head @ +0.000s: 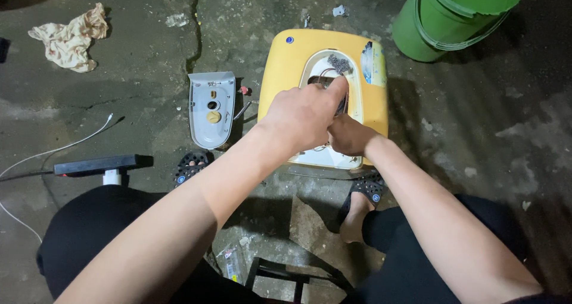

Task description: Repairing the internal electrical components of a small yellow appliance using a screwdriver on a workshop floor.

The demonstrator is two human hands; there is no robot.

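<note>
The rounded yellow plastic appliance housing (286,72) lies on the cracked grey concrete floor (149,42), directly under both hands and just beyond the person's sandalled feet. Its face carries a white oval opening (319,63) — inside it, a tangle of thin wires and a dark grey clump of parts show above the knuckles; the lower part of the cavity is hidden by the hands.

The left hand (304,116) is curled closed, its fingertips pressed down into the opening; what it pinches is hidden. The right hand (350,135) sits just beneath and touching the left, fingers folded inward at the opening's rim; whether it grips anything cannot be told.

Left of the left hand, near the housing, a pale grey plastic cover plate (211,108) lies inner face up, with a round yellow knob part and a dark hole in it. Further left, near the left forearm, a black flat power strip (98,165) rests with a white cable (59,149) running off from it.

Well beyond the left hand lies a crumpled cream cloth rag (71,36). Beyond the right hand stands a green plastic bucket (423,30) — a second green bucket nested inside it; contents not visible.
</note>
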